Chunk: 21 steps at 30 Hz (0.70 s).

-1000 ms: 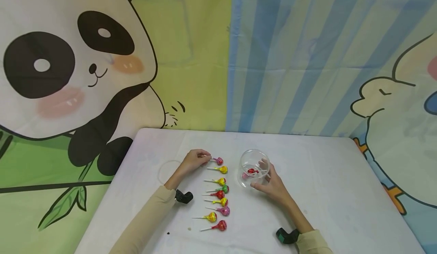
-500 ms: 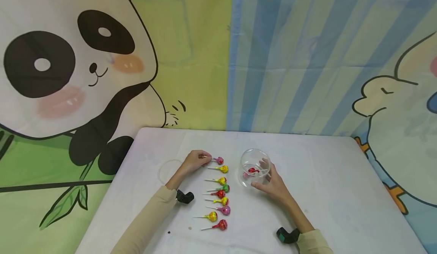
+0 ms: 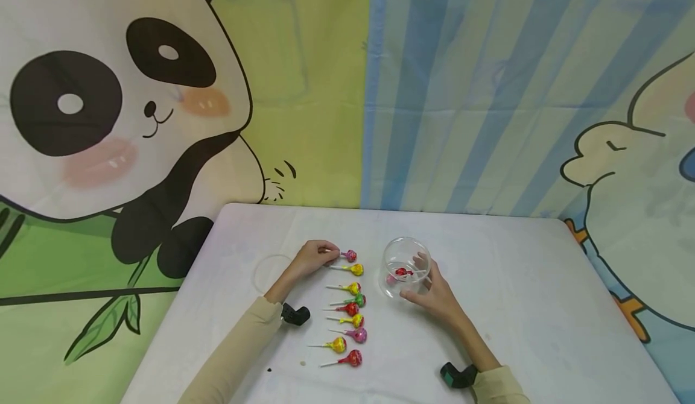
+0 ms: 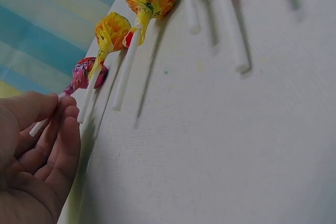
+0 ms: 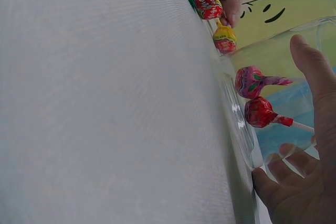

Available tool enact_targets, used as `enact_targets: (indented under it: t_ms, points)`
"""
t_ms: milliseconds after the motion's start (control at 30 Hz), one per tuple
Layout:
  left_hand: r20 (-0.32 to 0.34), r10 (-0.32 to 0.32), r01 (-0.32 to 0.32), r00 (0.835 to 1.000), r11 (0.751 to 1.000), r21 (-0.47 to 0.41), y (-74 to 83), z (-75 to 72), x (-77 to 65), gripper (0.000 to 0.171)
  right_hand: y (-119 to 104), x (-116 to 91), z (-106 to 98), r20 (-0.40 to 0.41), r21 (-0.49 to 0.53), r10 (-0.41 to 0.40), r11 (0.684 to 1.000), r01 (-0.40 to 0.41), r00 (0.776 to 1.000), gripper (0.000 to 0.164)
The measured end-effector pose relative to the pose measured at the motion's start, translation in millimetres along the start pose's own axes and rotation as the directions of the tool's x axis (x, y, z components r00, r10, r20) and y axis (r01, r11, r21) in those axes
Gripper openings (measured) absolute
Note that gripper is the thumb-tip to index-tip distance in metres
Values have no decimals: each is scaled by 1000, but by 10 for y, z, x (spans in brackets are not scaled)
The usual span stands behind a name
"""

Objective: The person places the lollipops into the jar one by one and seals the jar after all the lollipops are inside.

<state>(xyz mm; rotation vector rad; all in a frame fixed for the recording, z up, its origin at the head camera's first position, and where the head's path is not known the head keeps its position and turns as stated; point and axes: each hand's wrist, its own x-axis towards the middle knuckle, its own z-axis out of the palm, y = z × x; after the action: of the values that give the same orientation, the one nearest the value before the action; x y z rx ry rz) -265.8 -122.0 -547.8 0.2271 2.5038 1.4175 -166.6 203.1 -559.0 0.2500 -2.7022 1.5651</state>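
Observation:
At the far end of a column of lollipops, my left hand (image 3: pixel 311 259) pinches the white stick of a pink-purple lollipop (image 3: pixel 352 255) between thumb and fingers. In the left wrist view, the wrapped head of this lollipop (image 4: pixel 83 74) points away from the hand, and the stick's end shows behind the thumb. My right hand (image 3: pixel 440 298) grips the side of a clear round jar (image 3: pixel 392 258) standing on the table, thumb on one side, fingers round the other. Inside the jar lie a red lollipop (image 5: pixel 258 112) and a pink-purple one (image 5: pixel 249 82).
Several wrapped lollipops, among them a yellow one (image 3: pixel 356 269), a green one (image 3: pixel 359 300) and a red one (image 3: pixel 353 358), lie in a column, sticks to the left. A faint clear ring (image 3: pixel 254 270) lies beside the left forearm. The white table (image 3: pixel 521 283) ends at a printed curtain.

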Motion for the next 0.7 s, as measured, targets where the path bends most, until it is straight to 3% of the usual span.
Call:
enact_targets:
  t_ms: [233,500,600,700]
  points:
    - [17,-13,13,1000,1000,-8,20,-1,-21,19,5,0,5,-1,-3,-2,1000,2,1000,100]
    - [-26,11,-12,1000,1000,-25,9,12,-16,20,8,-2,-1,1,0,-10,1000,10,1000,100]
    - [-70,13,-18,997,997,-72,21,7,-3,22,11,2,-3,1,5,-16,1000,16,1000,99]
    - [-123,-20,-3,992,983,-183,68,-9,5,23,12,0,-2,3,7,-12,1000,12,1000,99]
